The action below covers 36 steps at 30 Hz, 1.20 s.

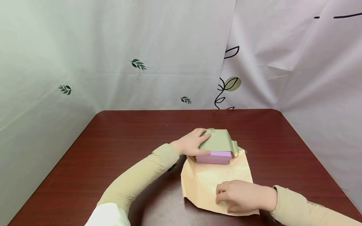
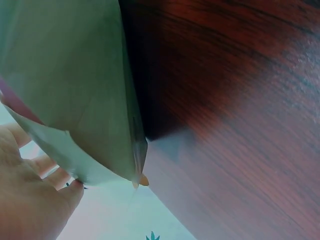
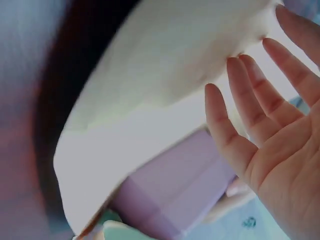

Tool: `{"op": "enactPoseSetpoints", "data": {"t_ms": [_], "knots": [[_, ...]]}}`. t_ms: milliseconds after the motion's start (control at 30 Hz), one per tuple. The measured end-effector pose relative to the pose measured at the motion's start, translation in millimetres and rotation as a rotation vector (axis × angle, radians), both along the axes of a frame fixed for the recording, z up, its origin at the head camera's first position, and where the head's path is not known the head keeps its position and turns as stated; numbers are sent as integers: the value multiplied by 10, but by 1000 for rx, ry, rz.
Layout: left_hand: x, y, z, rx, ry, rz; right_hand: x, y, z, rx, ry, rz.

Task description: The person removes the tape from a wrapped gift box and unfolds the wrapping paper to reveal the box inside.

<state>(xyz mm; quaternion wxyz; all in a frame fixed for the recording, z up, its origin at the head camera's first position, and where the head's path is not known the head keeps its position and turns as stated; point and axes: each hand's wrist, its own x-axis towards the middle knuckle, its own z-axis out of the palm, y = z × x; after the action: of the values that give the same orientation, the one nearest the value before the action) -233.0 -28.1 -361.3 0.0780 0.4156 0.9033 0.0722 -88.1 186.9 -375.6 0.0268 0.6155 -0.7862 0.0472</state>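
Observation:
A purple box (image 1: 214,157) lies partly wrapped in paper, its front side bare. Pale green paper (image 1: 216,140) covers the top, with a small strip at its far edge. A cream paper flap (image 1: 209,182) spreads from the box toward the near side of the table. My left hand (image 1: 192,142) rests on the box's left side, fingers spread over the green top and thumb at the front edge. Over the near part of the flap is my right hand (image 1: 240,194), fingers loosely bent with fingertips at the paper. In the right wrist view, the right hand's fingers (image 3: 245,107) are apart.
The dark red wooden table (image 1: 127,131) surrounds the wrapped box. White cloth (image 1: 169,47) with leaf prints hangs behind and at both sides. A rolled green paper end (image 1: 235,149) sticks out at the box's right.

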Motion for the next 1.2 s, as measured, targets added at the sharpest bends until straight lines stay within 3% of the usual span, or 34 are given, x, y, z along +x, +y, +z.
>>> {"op": "enactPoseSetpoints", "data": {"t_ms": [133, 300, 567, 800, 1200], "knots": [[1, 2, -3, 3, 2, 1, -107, 3, 143, -25, -79, -37], [3, -4, -5, 9, 7, -1, -291, 47, 346, -100, -174, -141], [5, -16, -15, 25, -4, -6, -607, 145, 559, -234, -120, -285], [-3, -16, -28, 31, -18, -9, -777, 248, 462, -193, 9, -393], [14, -159, -86, 101, -9, -81, -885, 385, 188, -193, 66, -374]]}}
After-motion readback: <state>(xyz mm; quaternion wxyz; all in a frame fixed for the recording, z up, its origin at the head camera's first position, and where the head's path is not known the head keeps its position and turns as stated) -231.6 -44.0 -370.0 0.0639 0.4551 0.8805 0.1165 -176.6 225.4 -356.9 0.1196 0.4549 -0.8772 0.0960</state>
